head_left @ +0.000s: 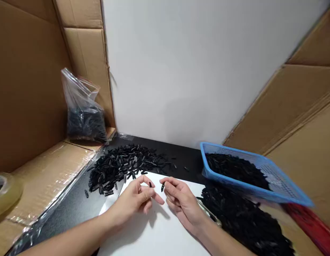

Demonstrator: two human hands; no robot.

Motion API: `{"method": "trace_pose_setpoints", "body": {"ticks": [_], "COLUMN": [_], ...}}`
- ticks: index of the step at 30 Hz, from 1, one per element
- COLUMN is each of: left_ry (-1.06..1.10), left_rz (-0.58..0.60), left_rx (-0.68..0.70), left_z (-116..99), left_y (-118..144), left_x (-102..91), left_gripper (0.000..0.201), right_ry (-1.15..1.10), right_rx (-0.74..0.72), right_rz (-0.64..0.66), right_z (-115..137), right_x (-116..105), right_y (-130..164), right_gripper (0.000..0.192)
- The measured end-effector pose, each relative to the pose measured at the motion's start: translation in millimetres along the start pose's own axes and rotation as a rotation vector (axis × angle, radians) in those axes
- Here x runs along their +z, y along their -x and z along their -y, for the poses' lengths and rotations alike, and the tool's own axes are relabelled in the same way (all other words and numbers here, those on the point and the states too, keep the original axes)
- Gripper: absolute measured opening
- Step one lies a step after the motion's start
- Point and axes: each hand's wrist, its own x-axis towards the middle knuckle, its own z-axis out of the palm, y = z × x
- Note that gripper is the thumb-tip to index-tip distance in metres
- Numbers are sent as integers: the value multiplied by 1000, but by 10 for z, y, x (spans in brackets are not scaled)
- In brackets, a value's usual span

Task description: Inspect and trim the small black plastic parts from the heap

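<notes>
Over a white sheet (159,234), my left hand (139,195) pinches a small black piece (150,185) between thumb and fingers. Close by on the right, my right hand (179,199) holds another small black piece (162,187), slim and slightly shiny, at its fingertips. The two hands are apart, with a short gap between the pieces. Beyond my left hand spreads a pile of small black pieces (119,165). To the right of my right hand lies a second, darker heap (242,220), and a partly hidden metal-looking tool (209,213) sits between it and my wrist.
A blue plastic basket (261,193) with black pieces inside stands at the right. On the left are a clear bag (86,121) of black pieces and a tape roll (10,193). Cardboard walls (28,89) enclose both sides. Something red (311,224) lies under the basket.
</notes>
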Motion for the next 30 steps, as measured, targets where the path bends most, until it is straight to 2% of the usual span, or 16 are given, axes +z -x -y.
{"method": "trace_pose_setpoints", "body": {"ticks": [2, 6, 11, 15, 19, 20, 22, 24, 27, 30], "left_ry": [-31, -87, -122, -153, -88, -32, 100, 204, 269, 283], "left_rz": [19, 26, 39, 86, 77, 62, 39, 31, 20, 14], "left_rx": [2, -5, -61, -80, -46, -63, -98, -111, -110, -112], "left_z": [6, 28, 74, 69, -4, -23, -46, -55, -62, -78], "left_y": [-11, -25, -19, -7, 16, 23, 36, 44, 50, 54], "left_x": [-2, -7, -19, -18, -25, -32, -53, -73, -79, -59], "left_gripper": [36, 38, 35, 28, 11, 15, 39, 54, 62, 61], "right_ry": [-16, 8, 161, 288, 187, 144, 82, 52, 25, -5], "right_rx": [-19, -21, -35, -84, -31, -22, -20, -22, -21, -20], "right_rz": [52, 123, 153, 119, 84, 72, 50, 37, 31, 26], "right_z": [9, -7, -75, -81, -55, -48, -34, -23, -15, -12], "right_x": [17, 36, 61, 81, 74, 72, 75, 85, 100, 99], "right_y": [39, 75, 61, 51, 34, 30, 27, 29, 35, 35], "right_gripper": [28, 34, 39, 40, 38, 38, 40, 41, 42, 42]}}
